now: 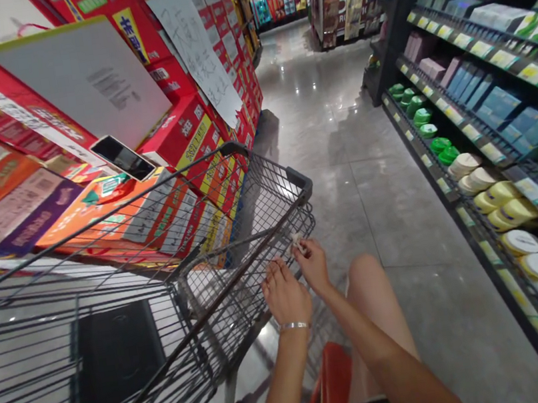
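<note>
My right hand (312, 266) is closed, its thumb and fingers pinching a small pale crumpled thing (297, 243) whose kind I cannot make out. It is by the wire side of a grey metal shopping cart (240, 280). Just left of it, my left hand (287, 296), with a silver bracelet (294, 325) at the wrist, has its fingers reaching forward over the cart's mesh. Its back faces me, and its fingertips are partly hidden. The two hands are close together but apart. A red-orange bag (332, 380) hangs beside my bare knee (369, 281).
Stacked red cartons (187, 126) and orange cartons (99, 213) stand beyond the cart, a phone (121, 157) lying on them. A handwritten paper sheet (199, 53) hangs there. On the right, shelves (469, 118) hold boxes and round jars (500, 207). A grey tiled floor (319, 133) runs between.
</note>
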`<state>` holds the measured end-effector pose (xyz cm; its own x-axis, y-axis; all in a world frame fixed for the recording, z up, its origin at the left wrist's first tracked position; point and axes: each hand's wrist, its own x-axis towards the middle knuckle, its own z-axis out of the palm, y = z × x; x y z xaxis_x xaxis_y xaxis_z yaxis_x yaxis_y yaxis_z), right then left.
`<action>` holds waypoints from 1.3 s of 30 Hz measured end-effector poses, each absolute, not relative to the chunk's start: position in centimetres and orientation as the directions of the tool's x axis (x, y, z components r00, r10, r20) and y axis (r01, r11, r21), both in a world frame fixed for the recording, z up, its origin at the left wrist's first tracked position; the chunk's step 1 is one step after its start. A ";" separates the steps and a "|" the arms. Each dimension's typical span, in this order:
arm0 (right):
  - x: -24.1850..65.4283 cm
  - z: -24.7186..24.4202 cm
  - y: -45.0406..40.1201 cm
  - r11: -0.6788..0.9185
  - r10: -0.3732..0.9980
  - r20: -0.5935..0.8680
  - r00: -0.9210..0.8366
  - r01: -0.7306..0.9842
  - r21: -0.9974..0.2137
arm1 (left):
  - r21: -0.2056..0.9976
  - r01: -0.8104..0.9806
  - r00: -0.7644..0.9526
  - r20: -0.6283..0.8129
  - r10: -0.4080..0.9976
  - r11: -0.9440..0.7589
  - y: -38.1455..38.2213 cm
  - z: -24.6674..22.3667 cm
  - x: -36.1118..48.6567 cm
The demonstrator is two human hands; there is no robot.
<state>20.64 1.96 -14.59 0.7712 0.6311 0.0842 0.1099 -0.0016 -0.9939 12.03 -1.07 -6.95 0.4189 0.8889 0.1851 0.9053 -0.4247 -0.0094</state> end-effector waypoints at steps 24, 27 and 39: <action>21.3 -16.7 1.0 -0.163 0.516 -0.268 0.813 -0.214 -0.963 | -0.026 0.858 0.511 0.136 0.849 -0.512 -0.5 -8.8 10.6; 20.6 -15.5 2.5 -0.043 0.503 -0.464 0.729 -0.516 -0.856 | -0.012 0.857 0.512 0.128 0.849 -0.515 -0.7 -8.8 10.6; 19.9 -11.7 3.3 0.056 0.569 -0.721 0.396 -0.893 -0.446 | -0.025 0.854 0.520 0.091 0.849 -0.520 -0.9 -8.4 10.4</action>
<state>19.92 3.27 -11.74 0.3957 0.5686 -0.7212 -0.8934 0.0562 -0.4458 10.37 -0.89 -8.44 0.5200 0.8493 0.0913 0.8538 -0.5201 -0.0249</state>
